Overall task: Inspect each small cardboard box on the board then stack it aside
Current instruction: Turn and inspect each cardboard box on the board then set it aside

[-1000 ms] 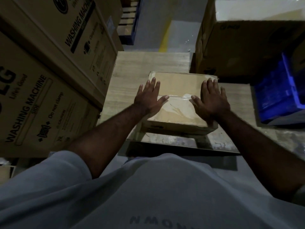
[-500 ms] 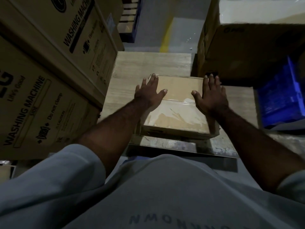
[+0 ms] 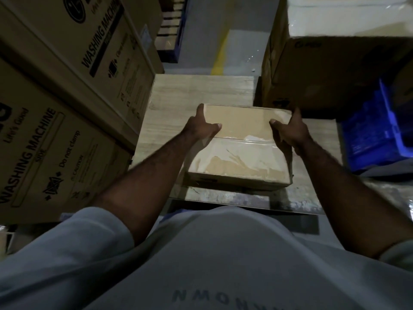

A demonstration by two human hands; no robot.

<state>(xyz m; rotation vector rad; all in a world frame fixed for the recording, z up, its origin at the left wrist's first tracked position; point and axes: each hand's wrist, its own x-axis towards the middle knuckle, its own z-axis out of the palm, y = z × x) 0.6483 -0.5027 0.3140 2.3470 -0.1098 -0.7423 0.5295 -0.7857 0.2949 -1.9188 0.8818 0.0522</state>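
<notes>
On the board, centre: your small cardboard box (image 3: 241,139) lies flat on the board (image 3: 201,90), with its near edge close to the board's 6 o'clock rim. Clear tape runs across its top face.
Left grip (image 3: 201,128): clamped on the box's 9 o'clock side. Your thumb lies over the top face and your fingers run along the side wall toward the far corner.
Right grip (image 3: 290,133): clamped on the 3 o'clock side, thumb on top. The other fingers are mostly hidden past the edge.
Step in hand: you look to be taking hold of this box, either to turn it for inspection or to lift it away. I cannot tell whether its base has left the board.
Next move: keep even pressure from both sides and raise it level, then tilt it to check the faces you cannot see. The torn tape on the near half deserves a look.
Clearance: washing machine cartons (image 3: 55,142) stand at 9 o'clock, a dark carton (image 3: 335,74) at 1 o'clock and a blue crate (image 3: 375,135) at 3 o'clock. The open way out appears to be up and toward you.
Stack spot: none is in view, so pick it before you swing.
</notes>
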